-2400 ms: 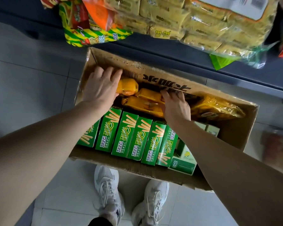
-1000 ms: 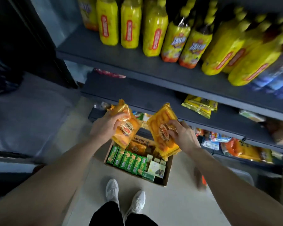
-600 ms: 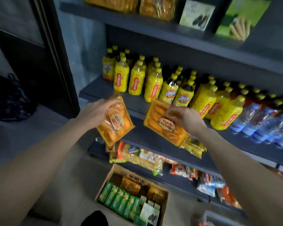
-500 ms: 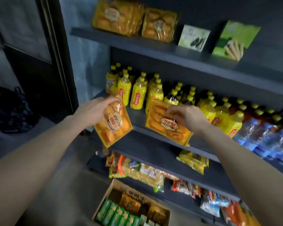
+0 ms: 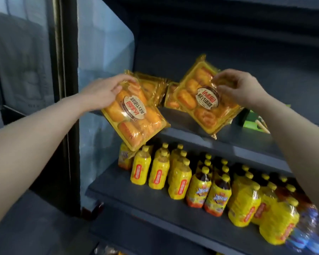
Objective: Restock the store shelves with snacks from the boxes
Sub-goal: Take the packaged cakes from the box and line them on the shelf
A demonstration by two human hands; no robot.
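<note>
The left hand grips the top edge of one cake pack, which hangs tilted at the shelf lip, only partly over the board. Released there, it would likely tip off onto the bottles below. The right hand pinches a second pack by its upper corner, its bottom edge at the shelf, in front of stocked packs; pushed hard, it could topple them. Both packs are glossy yellow trays of golden cakes with round labels.

Upper dark shelf carries yellow pastry packs; lower shelf carries yellow bottles, perhaps tea.
</note>
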